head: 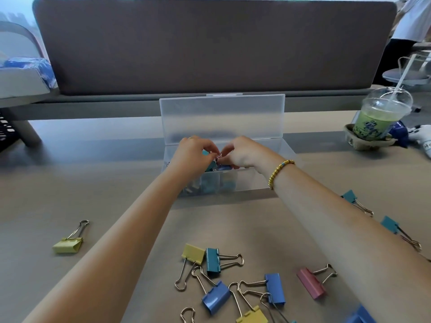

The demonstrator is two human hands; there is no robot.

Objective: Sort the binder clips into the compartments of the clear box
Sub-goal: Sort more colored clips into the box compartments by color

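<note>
Placing step in hand: left hand (194,151) and right hand (240,152) are curled over the box (268,180), pinching clips (211,163); release is needed next, then the loose clips (213,262)

Frosted clear box (245,117), pink clip (310,283), yellow clip (67,245), green drink (375,122), gold bracelet (277,173)

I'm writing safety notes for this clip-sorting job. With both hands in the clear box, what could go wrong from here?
1. Both hands, left and right, work clips over the clear box; a sprung clip could pinch a fingertip.
2. The right forearm hangs over the teal binder clips on the table; pulling back may sweep them off.
3. The iced green drink stands nearby; a wide arm swing might tip it.
</note>
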